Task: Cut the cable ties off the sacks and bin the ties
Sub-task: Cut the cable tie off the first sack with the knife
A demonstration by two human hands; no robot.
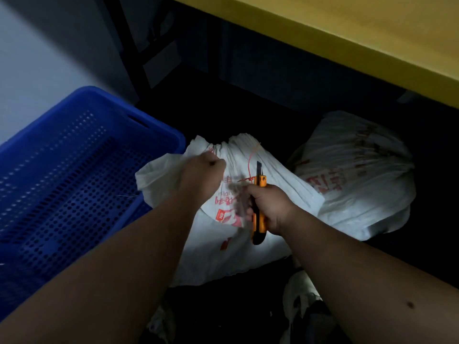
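Note:
A white woven sack (278,180) with red print lies on the dark floor in front of me. My left hand (203,173) grips its bunched neck near the top. A thin red cable tie (250,162) curls loose over the sack just right of that hand. My right hand (269,207) grips an orange utility knife (259,202), blade out and pointing up beside the tie. A second white sack (360,184) with red print lies to the right, its neck turned away.
A blue perforated plastic crate (74,184) stands at the left, touching the near sack. A yellow tabletop edge (347,33) overhangs at the top right, with dark table legs behind. Crumpled white material (298,301) lies on the floor near my right forearm.

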